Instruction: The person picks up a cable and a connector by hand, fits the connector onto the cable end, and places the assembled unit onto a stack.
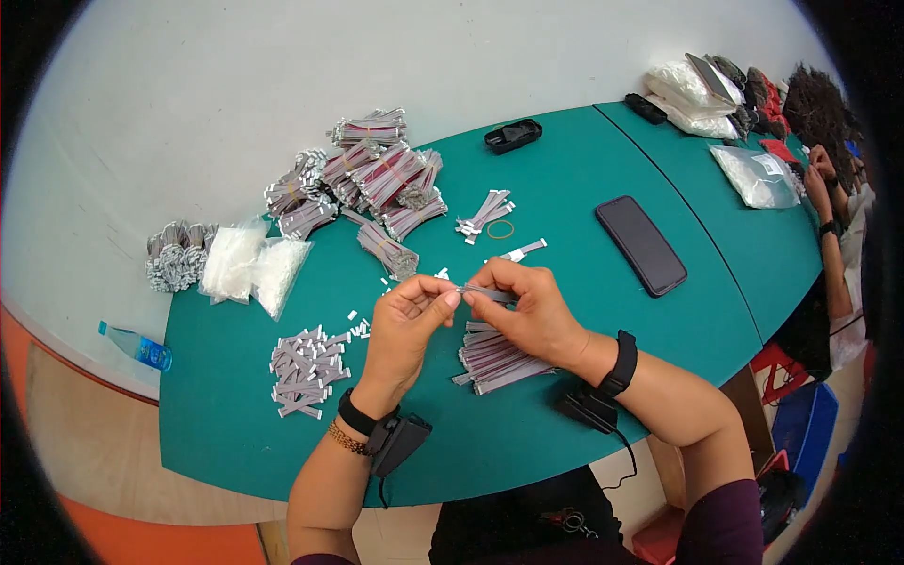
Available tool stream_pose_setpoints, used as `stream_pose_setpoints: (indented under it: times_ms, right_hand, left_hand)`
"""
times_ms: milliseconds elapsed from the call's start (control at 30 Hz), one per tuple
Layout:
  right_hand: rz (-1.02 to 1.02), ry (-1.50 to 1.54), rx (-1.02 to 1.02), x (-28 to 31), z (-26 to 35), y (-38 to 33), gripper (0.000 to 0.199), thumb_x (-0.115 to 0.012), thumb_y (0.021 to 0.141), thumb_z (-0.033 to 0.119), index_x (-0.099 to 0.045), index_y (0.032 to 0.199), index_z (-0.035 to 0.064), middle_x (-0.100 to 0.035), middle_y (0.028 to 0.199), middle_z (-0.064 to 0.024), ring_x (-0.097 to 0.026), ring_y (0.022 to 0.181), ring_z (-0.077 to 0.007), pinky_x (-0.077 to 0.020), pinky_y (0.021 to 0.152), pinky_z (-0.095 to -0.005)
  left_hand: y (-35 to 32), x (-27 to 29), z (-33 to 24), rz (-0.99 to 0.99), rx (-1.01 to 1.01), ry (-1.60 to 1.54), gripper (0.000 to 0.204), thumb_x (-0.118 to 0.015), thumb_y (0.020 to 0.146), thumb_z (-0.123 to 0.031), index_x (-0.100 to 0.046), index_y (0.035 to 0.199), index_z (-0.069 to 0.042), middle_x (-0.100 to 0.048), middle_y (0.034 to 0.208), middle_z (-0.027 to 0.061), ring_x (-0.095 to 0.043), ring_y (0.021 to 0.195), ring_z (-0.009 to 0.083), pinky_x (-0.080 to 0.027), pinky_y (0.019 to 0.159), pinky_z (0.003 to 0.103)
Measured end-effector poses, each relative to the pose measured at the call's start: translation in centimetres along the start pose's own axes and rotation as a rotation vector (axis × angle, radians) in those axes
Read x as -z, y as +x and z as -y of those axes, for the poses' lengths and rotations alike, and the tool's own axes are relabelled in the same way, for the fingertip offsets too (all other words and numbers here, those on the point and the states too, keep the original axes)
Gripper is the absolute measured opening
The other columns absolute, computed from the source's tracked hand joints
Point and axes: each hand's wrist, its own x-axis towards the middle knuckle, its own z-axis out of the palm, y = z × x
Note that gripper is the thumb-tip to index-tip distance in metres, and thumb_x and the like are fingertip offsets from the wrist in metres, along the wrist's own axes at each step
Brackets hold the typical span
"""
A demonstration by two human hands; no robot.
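Note:
Over the middle of the green table, my two hands meet fingertip to fingertip. My right hand is closed on a short grey ribbon cable between thumb and fingers. At that cable's left end, my left hand pinches with thumb and forefinger; the small piece between them is mostly hidden. Below my right hand lies a fanned stack of grey and dark-red ribbon cables. Loose white connectors are scattered left of my left hand. Farther left is a heap of short cables with white ends.
Banded cable bundles pile up at the back, beside bags of white parts. A rubber band, a phone and a black case lie beyond my hands. A bottle lies left; a co-worker's hands are far right.

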Motion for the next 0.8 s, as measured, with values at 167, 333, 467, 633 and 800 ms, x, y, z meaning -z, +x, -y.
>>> stream_pose_setpoints:
  times_ms: [167, 333, 467, 633, 800]
  right_hand:
    - [0.110, 0.337, -0.159, 0.3, -0.6, 0.4, 0.009, -0.060, 0.085, 0.009, -0.056, 0.082, 0.0017, -0.059, 0.066, -0.0013, -0.050, 0.057, -0.0031, -0.0379, 0.050, -0.0186]
    - [0.228, 0.552, -0.301, 0.5, -0.3, 0.7, 0.010, -0.060, 0.086, 0.012, -0.055, 0.081, 0.0043, -0.059, 0.063, -0.0007, -0.046, 0.051, -0.0012, -0.0344, 0.046, -0.0161]
    - [0.190, 0.574, -0.317, 0.6, -0.2, 0.7, 0.012, -0.060, 0.086, 0.013, -0.055, 0.080, 0.0048, -0.060, 0.064, -0.0013, -0.047, 0.051, -0.0012, -0.0351, 0.046, -0.0159]
    - [0.169, 0.569, -0.312, 0.5, -0.4, 0.7, 0.013, -0.060, 0.086, 0.015, -0.055, 0.079, 0.0048, -0.061, 0.066, -0.0022, -0.050, 0.052, -0.0018, -0.0371, 0.046, -0.0156]
    - [0.160, 0.544, -0.327, 0.5, -0.1, 0.7, 0.014, -0.060, 0.086, 0.015, -0.055, 0.080, 0.0042, -0.062, 0.067, -0.0026, -0.053, 0.054, -0.0029, -0.0395, 0.048, -0.0154]
  left_hand:
    - [0.3, 0.4, -0.3, 0.029, -0.167, 0.226, 0.009, -0.062, 0.082, -0.005, -0.060, 0.089, 0.000, -0.056, 0.080, 0.0015, -0.052, 0.074, 0.0081, -0.042, 0.067, 0.020]
    - [0.5, 1.2, -0.5, 0.084, -0.359, 0.417, 0.009, -0.062, 0.082, -0.002, -0.060, 0.089, 0.003, -0.058, 0.087, 0.0033, -0.054, 0.076, 0.0081, -0.045, 0.071, 0.021]
    - [0.4, 1.0, -0.3, 0.076, -0.267, 0.302, 0.010, -0.062, 0.082, -0.001, -0.059, 0.090, 0.003, -0.059, 0.089, 0.0039, -0.056, 0.079, 0.0080, -0.046, 0.072, 0.021]
    - [0.3, 0.5, -0.4, 0.063, -0.148, 0.138, 0.011, -0.062, 0.081, -0.001, -0.060, 0.091, 0.003, -0.060, 0.087, 0.0035, -0.057, 0.082, 0.0084, -0.047, 0.072, 0.020]
    - [0.3, 0.6, -0.1, 0.039, -0.127, 0.108, 0.011, -0.063, 0.081, -0.003, -0.060, 0.090, 0.003, -0.061, 0.084, 0.0031, -0.056, 0.078, 0.0074, -0.046, 0.070, 0.020]
